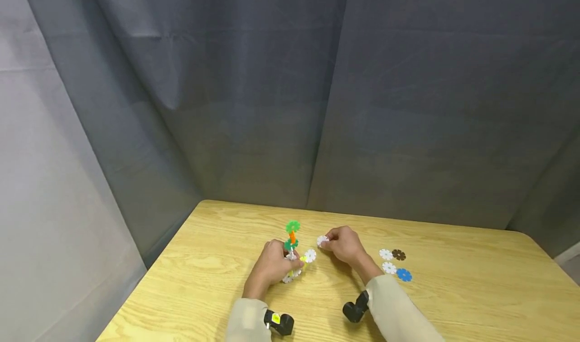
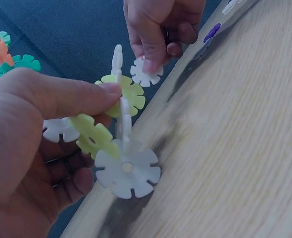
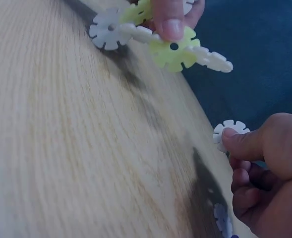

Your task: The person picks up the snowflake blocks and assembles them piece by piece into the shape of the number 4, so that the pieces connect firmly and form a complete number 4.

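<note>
My left hand (image 1: 273,262) grips a joined structure of notched, flower-shaped plastic discs. Its thumb presses on a yellow disc (image 2: 132,95) in the left wrist view. White discs and another yellow one slot in at angles around it, with a white disc (image 2: 128,171) lowest, near the tabletop. A light green disc (image 1: 292,226) tops the upright end, above an orange and a darker green one. To the right, my right hand (image 1: 346,245) pinches a single white disc (image 3: 225,133) by its edge, apart from the structure. My left fingers and palm hide part of the structure.
Right of my right hand, two loose white discs (image 1: 386,254), a brown disc (image 1: 399,255) and a blue disc (image 1: 404,275) lie flat on the wooden table (image 1: 476,276). A dark grey curtain (image 1: 272,105) hangs behind the table's far edge.
</note>
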`<state>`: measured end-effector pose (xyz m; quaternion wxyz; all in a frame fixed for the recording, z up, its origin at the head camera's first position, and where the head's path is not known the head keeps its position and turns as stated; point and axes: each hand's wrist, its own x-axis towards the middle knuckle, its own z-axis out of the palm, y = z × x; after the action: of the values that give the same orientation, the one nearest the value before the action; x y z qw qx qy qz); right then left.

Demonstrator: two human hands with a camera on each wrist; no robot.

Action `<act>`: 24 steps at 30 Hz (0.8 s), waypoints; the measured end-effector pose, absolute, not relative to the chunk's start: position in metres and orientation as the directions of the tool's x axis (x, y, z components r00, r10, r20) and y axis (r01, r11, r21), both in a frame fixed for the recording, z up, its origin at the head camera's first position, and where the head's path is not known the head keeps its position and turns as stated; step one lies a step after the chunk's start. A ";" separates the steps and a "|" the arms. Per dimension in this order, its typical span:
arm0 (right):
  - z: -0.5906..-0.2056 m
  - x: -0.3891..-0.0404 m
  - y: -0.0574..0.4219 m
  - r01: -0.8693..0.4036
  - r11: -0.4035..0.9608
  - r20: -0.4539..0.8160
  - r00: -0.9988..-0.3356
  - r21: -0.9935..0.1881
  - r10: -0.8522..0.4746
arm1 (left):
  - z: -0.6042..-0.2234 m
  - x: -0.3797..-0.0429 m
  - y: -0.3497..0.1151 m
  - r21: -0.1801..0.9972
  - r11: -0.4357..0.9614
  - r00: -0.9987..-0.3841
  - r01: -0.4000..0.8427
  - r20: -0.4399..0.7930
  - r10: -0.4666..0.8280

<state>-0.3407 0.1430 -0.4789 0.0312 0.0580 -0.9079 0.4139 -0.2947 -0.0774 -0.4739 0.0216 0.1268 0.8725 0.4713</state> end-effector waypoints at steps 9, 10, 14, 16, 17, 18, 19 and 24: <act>-0.472 -0.328 0.145 -0.106 0.508 0.077 -0.994 -0.855 -0.077 | -0.473 -0.298 -0.076 0.816 0.529 -0.962 0.232 0.112 0.249; -0.471 -0.327 0.145 -0.112 0.501 0.081 -0.993 -0.858 -0.083 | -0.472 -0.298 -0.076 0.816 0.530 -0.962 0.231 0.112 0.249; -0.468 -0.322 0.146 -0.125 0.462 0.082 -0.990 -0.878 -0.113 | -0.473 -0.298 -0.075 0.814 0.532 -0.962 0.234 0.114 0.250; -0.465 -0.320 0.146 -0.130 0.440 0.079 -0.988 -0.888 -0.131 | -0.473 -0.299 -0.075 0.815 0.533 -0.963 0.227 0.106 0.248; -0.464 -0.319 0.146 -0.130 0.431 0.077 -0.987 -0.893 -0.139 | -0.473 -0.299 -0.074 0.815 0.532 -0.963 0.228 0.106 0.250; -0.464 -0.318 0.147 -0.132 0.424 0.075 -0.986 -0.896 -0.147 | -0.473 -0.300 -0.074 0.815 0.532 -0.962 0.230 0.107 0.252; -0.463 -0.317 0.147 -0.136 0.419 0.077 -0.985 -0.898 -0.156 | -0.474 -0.300 -0.074 0.815 0.531 -0.961 0.232 0.108 0.253; -0.458 -0.314 0.147 -0.179 0.415 0.100 -0.974 -0.892 -0.204 | -0.474 -0.301 -0.074 0.811 0.531 -0.958 0.244 0.118 0.261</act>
<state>-0.3136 0.1468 -0.4581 -0.0120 0.1140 -0.8410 0.5288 -0.3011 -0.0742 -0.4743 0.0089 0.1442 0.8750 0.4620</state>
